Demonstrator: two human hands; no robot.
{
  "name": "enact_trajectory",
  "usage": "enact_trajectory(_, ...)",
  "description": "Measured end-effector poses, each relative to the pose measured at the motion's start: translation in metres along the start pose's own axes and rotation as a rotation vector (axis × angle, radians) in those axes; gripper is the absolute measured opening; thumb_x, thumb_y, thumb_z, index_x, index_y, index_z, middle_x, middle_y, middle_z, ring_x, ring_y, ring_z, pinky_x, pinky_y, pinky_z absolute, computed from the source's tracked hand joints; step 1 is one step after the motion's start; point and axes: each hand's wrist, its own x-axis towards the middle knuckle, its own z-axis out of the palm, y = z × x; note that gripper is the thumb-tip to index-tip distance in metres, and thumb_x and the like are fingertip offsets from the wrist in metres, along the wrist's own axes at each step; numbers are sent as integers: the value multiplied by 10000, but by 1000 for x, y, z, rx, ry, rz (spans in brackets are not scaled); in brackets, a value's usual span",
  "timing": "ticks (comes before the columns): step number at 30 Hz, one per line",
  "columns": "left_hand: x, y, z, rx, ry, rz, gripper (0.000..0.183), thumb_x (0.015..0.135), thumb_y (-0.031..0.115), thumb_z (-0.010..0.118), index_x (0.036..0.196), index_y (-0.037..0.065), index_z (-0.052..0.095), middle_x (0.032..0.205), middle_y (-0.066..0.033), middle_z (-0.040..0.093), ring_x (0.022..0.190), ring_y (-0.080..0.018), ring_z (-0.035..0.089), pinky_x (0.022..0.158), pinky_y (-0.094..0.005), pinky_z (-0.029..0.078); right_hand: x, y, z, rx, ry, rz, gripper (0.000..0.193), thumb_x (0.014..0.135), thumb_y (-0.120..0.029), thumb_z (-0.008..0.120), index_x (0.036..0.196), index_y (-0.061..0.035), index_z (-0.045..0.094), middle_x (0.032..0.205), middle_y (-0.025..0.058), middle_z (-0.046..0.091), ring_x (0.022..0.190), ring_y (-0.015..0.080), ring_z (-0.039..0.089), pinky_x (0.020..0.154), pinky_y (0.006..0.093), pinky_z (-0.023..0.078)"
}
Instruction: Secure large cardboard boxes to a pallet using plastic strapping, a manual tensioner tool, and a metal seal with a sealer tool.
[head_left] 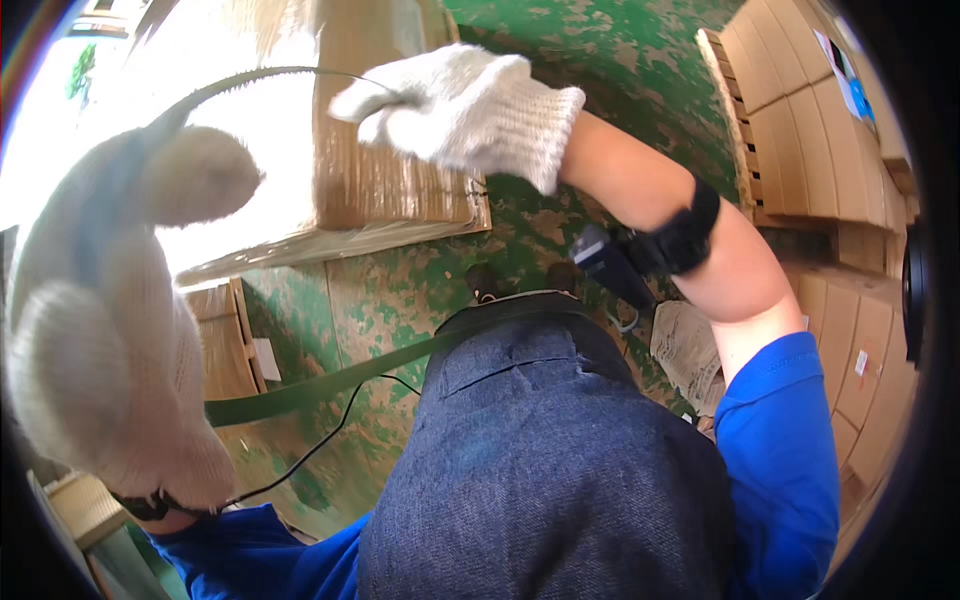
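Note:
A long green strapping band (330,380) runs from in front of my jeans to my left hand, then arches on to my right. My left hand (120,290), in a white knitted glove, is close to the camera and a little blurred. Its thumb and curled fingers are closed around the band. My right hand (440,105), in a matching glove, pinches the thin end of the arched piece between thumb and fingers. It is in front of a carton stack (390,190) wrapped in clear film.
More brown cartons (810,150) stand on a wooden pallet (735,120) at the right. A flattened woven sack (688,350) lies on the worn green floor (590,60). A black cable (320,440) hangs from my left wrist. A dark device (610,262) is strapped to my right forearm.

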Motion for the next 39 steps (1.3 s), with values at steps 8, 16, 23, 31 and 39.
enact_trajectory(8,-83,-53,36,-47,70,-1150,412,961,106,635,1349,-19,574,849,-27,620,686,-77,602,623,-228,505,12,125,30,-257,-140,553,213,1023,-249,550,1168,-141,664,903,59,704,700,152,698,605,362,579)
enact_trajectory(16,-97,-101,37,-184,470,-1010,373,1031,149,577,1340,-59,565,858,-10,598,680,-62,547,630,-236,509,57,95,32,206,-98,572,376,1037,-360,508,1181,-35,634,1013,131,727,894,197,728,669,381,598)
enact_trajectory(23,-117,-117,8,-344,607,-856,415,1090,178,500,1425,-66,508,721,18,487,601,-56,385,621,-254,461,88,-1,-12,301,-129,222,300,1010,-247,561,1147,16,607,871,147,717,704,212,742,543,310,594)
enact_trajectory(31,-132,-97,3,-85,778,-913,423,1077,189,525,1398,-85,517,701,19,498,569,-44,366,555,-210,380,120,-2,34,54,-220,168,239,971,-244,563,977,-39,686,757,82,740,651,218,721,637,358,572)
enact_trajectory(39,-223,-127,-26,-42,893,-992,355,1051,220,609,1321,-9,617,783,25,524,632,-42,432,636,-215,476,155,-13,79,-255,-270,22,288,942,-292,527,1023,-72,694,810,122,751,718,279,736,682,429,562)
